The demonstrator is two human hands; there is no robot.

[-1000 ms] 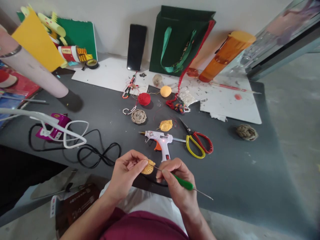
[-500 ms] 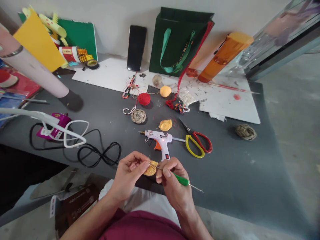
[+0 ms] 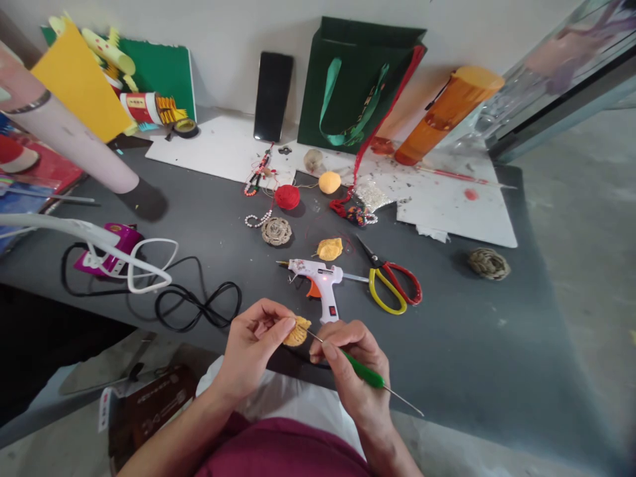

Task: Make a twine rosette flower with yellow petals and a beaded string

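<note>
Between thumb and fingers, my left hand (image 3: 258,348) pinches a small yellow crocheted piece (image 3: 297,332) just above the table's near edge. My right hand (image 3: 355,371) is closed around a crochet hook with a green handle (image 3: 365,371) and a thin metal shaft at both ends. One shaft reaches left to the yellow piece; its tip is hidden there. The other sticks out to the lower right. Just beyond my hands lies a white glue gun (image 3: 325,285), with a small red light on its body. Another yellow crocheted piece (image 3: 330,249) rests behind it.
Scissors with red and yellow handles (image 3: 392,285) lie right of the glue gun. Left are a looped black cable (image 3: 199,308) and a purple power block (image 3: 112,248). Farther back are red yarn (image 3: 287,197), yellow yarn (image 3: 329,182), a phone (image 3: 273,96) and a green paper bag (image 3: 358,86).
My right hand has shifted slightly right and down, drawing the crochet hook outward, so its free end reaches farther to the lower right. My left hand still holds the yellow piece, nearly in place.
</note>
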